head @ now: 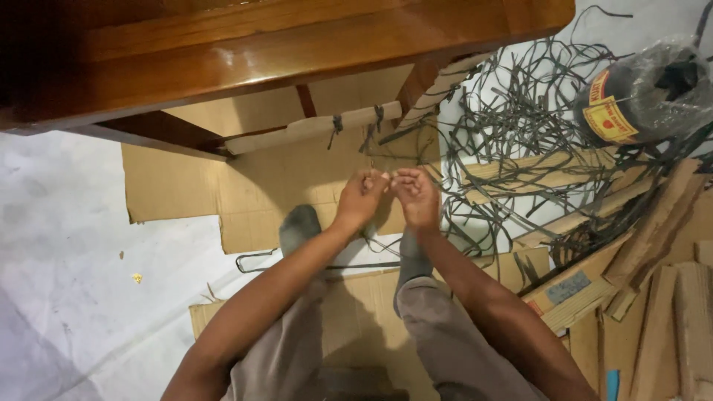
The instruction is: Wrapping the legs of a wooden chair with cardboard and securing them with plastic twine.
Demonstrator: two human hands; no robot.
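1. The left hand (362, 199) and the right hand (417, 196) met fingertip to fingertip in front of the person's knees, both narrowed to a pinch, apparently on the same thin dark strap (379, 176); the piece between them was too small to make out clearly.
2. Holding it at two close points probably kept the strap taut and steady for fine finger work.
3. Just beyond the hands, a cardboard-wrapped rail (312, 128) of the wooden furniture (282, 52) carried two dark ties, so the hands sat within easy reach of it.
4. To the right of the right hand lay a loose tangle of straps (520, 111), and farther right a wrapped dark roll (642, 93), a supply close by.
5. Below the hands, flattened cardboard sheets (260, 186) covered the floor under the socked feet (299, 226), likely as padding.
6. Cut cardboard strips (653, 297) were stacked near the right forearm.
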